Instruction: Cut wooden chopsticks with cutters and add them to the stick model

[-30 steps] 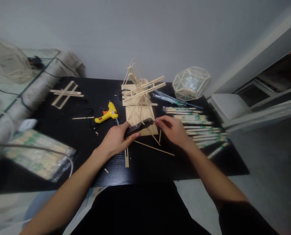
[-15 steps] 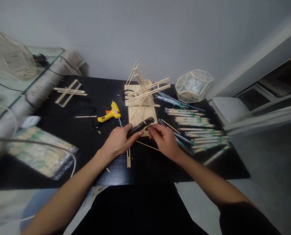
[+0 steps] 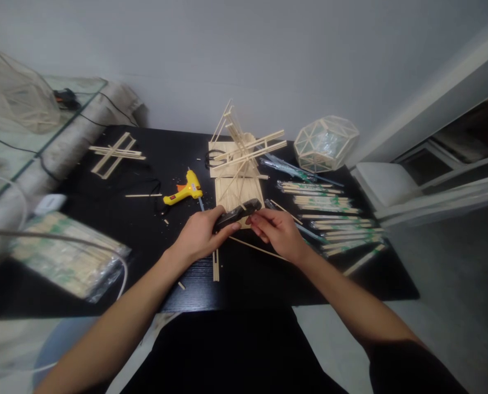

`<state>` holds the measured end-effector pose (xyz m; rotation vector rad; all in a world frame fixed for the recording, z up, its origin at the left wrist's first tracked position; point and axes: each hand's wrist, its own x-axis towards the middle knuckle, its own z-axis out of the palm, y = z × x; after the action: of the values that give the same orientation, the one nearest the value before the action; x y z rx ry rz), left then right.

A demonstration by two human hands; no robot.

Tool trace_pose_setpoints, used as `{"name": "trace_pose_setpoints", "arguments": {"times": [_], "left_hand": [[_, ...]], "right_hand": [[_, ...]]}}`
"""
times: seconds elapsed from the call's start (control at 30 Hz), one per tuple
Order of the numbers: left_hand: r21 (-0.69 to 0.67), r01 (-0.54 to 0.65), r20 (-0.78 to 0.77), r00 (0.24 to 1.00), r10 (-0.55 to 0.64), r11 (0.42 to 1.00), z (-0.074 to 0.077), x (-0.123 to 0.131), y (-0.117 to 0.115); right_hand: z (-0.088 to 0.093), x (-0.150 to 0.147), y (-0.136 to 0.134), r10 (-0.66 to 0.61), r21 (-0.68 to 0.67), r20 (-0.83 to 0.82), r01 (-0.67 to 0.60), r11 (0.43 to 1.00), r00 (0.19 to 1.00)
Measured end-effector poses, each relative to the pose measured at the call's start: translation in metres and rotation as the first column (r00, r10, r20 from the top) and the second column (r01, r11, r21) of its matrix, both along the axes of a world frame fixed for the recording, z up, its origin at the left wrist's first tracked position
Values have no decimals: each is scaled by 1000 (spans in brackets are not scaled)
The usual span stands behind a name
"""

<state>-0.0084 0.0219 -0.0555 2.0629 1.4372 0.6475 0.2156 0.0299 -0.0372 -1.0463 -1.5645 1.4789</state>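
My left hand (image 3: 200,232) is wrapped round a long black tool (image 3: 237,214), its exact kind unclear. A short pale stick end (image 3: 242,207) shows against the tool. My right hand (image 3: 274,230) is closed in a pinch at the tool's far end; what lies between its fingertips is hidden. Below the hands, a thin wooden stick (image 3: 258,248) runs slantwise toward my right wrist. Behind the tool lies a panel of wooden sticks (image 3: 250,189), with a windmill-like stick model (image 3: 239,150) standing beyond it. The yellow glue gun (image 3: 184,189) rests left of my left hand.
Bagged sticks (image 3: 326,202) spread over the right of the black table (image 3: 244,290). A faceted stick frame (image 3: 326,143) stands behind them. At left lie a crossed stick piece (image 3: 117,155) and a plastic-wrapped bundle (image 3: 67,251), with a white cable (image 3: 124,276) hanging across.
My right hand has shifted slightly right, its fingers curled a little differently at the tool's end. More of the thin stick below now shows. My left hand keeps its hold.
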Motion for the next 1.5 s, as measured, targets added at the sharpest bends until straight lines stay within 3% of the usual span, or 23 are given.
{"name": "trace_pose_setpoints", "arguments": {"times": [0.13,0.23,0.33,0.4,0.63,0.8,0.87,1.0,1.17,1.5], "left_hand": [[27,35,29,999,-36,999,0,-2,1],[54,95,65,993,-98,994,1,-4,1],[67,146,76,986,-151,987,3,-5,2],[62,148,62,986,-152,987,3,-5,1],[9,76,5,997,-76,997,6,-2,-3],[-12,61,-65,996,-61,998,4,-1,-1],[-15,65,-105,992,-66,998,2,0,-1],[-9,78,-190,979,-79,997,-2,4,-2],[-30,85,-261,961,-89,996,-1,8,-4],[22,17,-367,930,-8,1000,-1,7,-3]], "right_hand": [[0,3,3,77,-253,-203,-129,959,976],[-1,6,7,138,-430,-349,-289,856,927],[-1,9,8,162,-514,-439,-395,762,884],[-2,10,7,158,-525,-468,-417,742,869],[-6,9,6,128,-504,-438,-361,784,890],[7,21,13,211,-279,-194,-260,924,958],[18,28,18,211,-221,-101,-229,948,972],[32,29,24,249,-289,-17,-243,926,968],[34,12,27,214,-398,-8,-199,896,977],[35,6,29,166,-396,46,-135,908,985]]}}
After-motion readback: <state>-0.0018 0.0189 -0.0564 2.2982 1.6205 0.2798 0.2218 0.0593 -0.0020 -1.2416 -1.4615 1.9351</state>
